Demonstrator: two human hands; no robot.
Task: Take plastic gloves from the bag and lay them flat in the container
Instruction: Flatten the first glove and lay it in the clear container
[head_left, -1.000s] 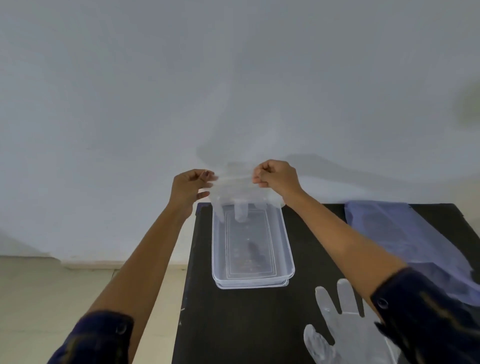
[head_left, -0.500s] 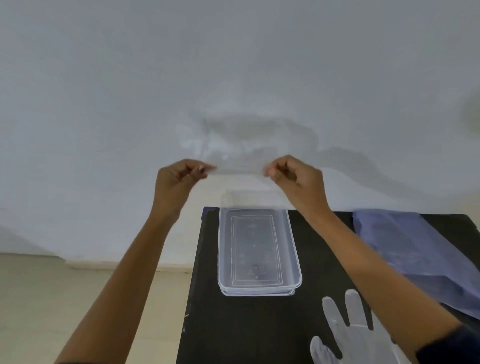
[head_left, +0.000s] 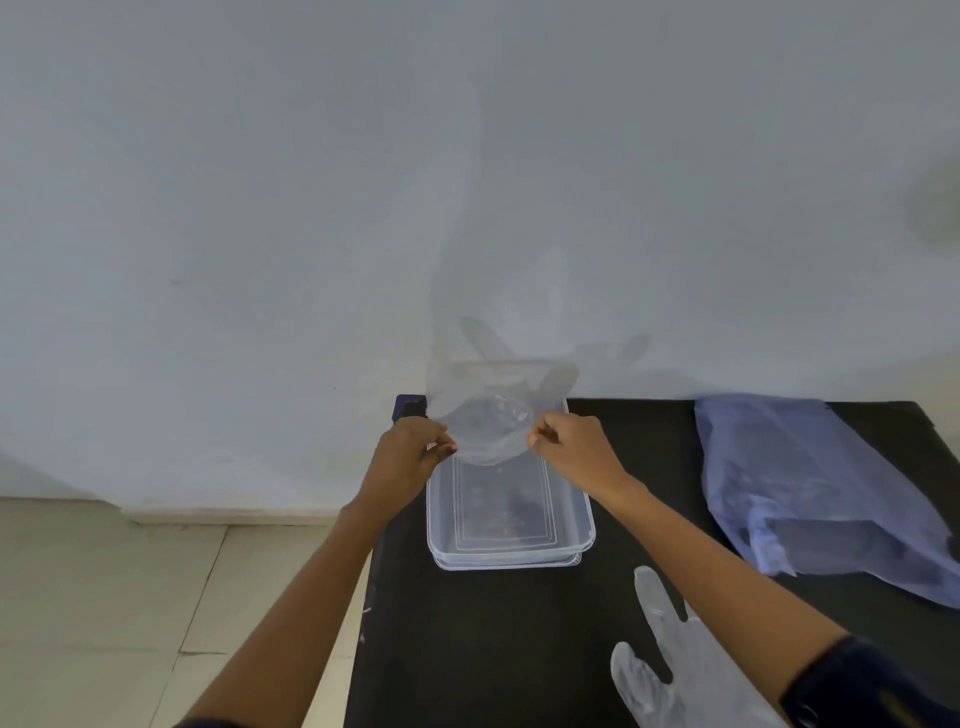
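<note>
A thin clear plastic glove (head_left: 488, 410) is stretched between my left hand (head_left: 410, 447) and my right hand (head_left: 571, 441), each pinching one side of its cuff. The glove billows up over the far end of the clear rectangular container (head_left: 584, 519), its fingers rising against the wall. The container stands on a black table and I cannot tell whether any gloves lie in it. A second clear glove (head_left: 680, 660) lies flat on the table near my right forearm. The pale purple plastic bag (head_left: 810, 483) lies at the right.
The black table (head_left: 467, 649) stands against a white wall (head_left: 363, 208). Its left edge runs close to the container, with beige tiled floor (head_left: 130, 597) beyond it. The bag covers much of the table's right side.
Both hands have come down and closer together, from above the container to its far end. The glove, flung upward half a second ago, now billows just over the container.
</note>
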